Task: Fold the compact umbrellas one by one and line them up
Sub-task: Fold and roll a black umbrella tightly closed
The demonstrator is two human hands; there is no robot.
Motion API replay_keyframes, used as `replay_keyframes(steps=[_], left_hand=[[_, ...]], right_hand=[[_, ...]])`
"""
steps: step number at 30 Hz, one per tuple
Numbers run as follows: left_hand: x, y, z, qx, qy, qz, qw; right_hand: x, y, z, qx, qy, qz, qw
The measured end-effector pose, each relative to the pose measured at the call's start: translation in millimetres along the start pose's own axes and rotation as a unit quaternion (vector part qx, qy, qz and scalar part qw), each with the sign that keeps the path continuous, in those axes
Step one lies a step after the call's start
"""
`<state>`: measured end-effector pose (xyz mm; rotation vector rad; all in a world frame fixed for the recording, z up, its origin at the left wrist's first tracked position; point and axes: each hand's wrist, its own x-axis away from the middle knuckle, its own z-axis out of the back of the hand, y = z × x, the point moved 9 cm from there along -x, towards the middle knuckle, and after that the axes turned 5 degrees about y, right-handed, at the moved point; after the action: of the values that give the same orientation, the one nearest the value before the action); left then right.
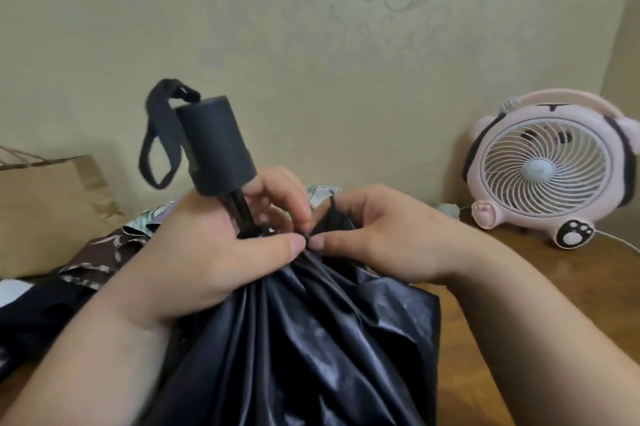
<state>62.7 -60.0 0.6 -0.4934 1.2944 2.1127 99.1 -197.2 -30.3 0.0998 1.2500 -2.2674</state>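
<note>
- The left hand [214, 252] comes in from the lower left on a bare forearm. Its fingers curl round the gathered neck of the black umbrella [311, 339], thumb stretched rightward.
- The right hand [374, 235] reaches in from the lower right, thumb and forefinger pinching the cloth.
- The two thumb tips nearly meet.

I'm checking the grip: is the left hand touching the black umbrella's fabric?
Touching. The head view shows the left hand wrapped round the gathered fabric of the black umbrella just below its handle.
</note>
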Motion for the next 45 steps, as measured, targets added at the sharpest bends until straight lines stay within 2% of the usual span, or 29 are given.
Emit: replay_keyframes(steps=[5, 10, 13, 15, 19, 22, 24, 27, 30, 33, 35, 37, 42, 45], left_hand=[[-3.1, -9.3, -1.6, 0.092, 0.013, 0.025, 0.995], [-7.0, -8.4, -21.5, 0.127, 0.044, 0.016, 0.991], [-5.3, -5.0, -37.4, 0.147, 0.035, 0.035, 0.988], [-4.9, -1.1, -40.5, 0.142, 0.039, 0.032, 0.989], [-6.4, -1.2, -31.3, 0.146, 0.104, 0.04, 0.983], [-7.4, -7.4, -21.4, 0.107, 0.158, 0.062, 0.98], [-6.7, -13.3, -12.5, 0.067, 0.195, 0.081, 0.975], [-3.9, -22.3, 6.8, -0.033, 0.259, 0.121, 0.958], [-2.4, -32.9, 21.0, -0.149, 0.263, 0.176, 0.937], [-3.0, -35.6, 24.4, -0.173, 0.247, 0.179, 0.937], [-2.5, -33.2, 19.6, -0.14, 0.244, 0.168, 0.945], [-3.0, -32.3, 10.2, -0.063, 0.244, 0.156, 0.955], [-2.9, -37.6, -12.3, 0.114, 0.222, 0.153, 0.956], [-2.5, -34.9, -15.4, 0.098, 0.205, 0.141, 0.964]], right_hand=[[9.0, -9.0, 15.7, 0.23, -0.011, -0.011, 0.973], [21.0, -23.9, 4.0, 0.277, -0.034, -0.011, 0.96], [28.5, -34.2, -5.8, 0.306, -0.053, 0.0, 0.951], [28.9, -40.9, -2.2, 0.294, -0.034, 0.008, 0.955], [32.0, -49.9, 27.8, 0.295, 0.059, 0.002, 0.954], [38.3, -61.2, 44.5, 0.261, 0.112, 0.0, 0.959], [42.8, -71.4, 56.2, 0.194, 0.175, 0.026, 0.965], [48.1, -84.2, 55.4, 0.165, 0.212, 0.081, 0.96], [51.7, -89.8, 41.3, 0.155, 0.172, 0.117, 0.966], [46.7, -85.9, 14.3, 0.186, 0.065, 0.124, 0.973], [41.4, -76.1, -1.0, 0.217, 0.011, 0.1, 0.971], [37.6, -65.8, -9.2, 0.264, -0.014, 0.066, 0.962], [34.1, -55.5, 4.2, 0.316, 0.011, 0.03, 0.948], [37.4, -50.2, 10.2, 0.331, -0.009, 0.014, 0.943]])
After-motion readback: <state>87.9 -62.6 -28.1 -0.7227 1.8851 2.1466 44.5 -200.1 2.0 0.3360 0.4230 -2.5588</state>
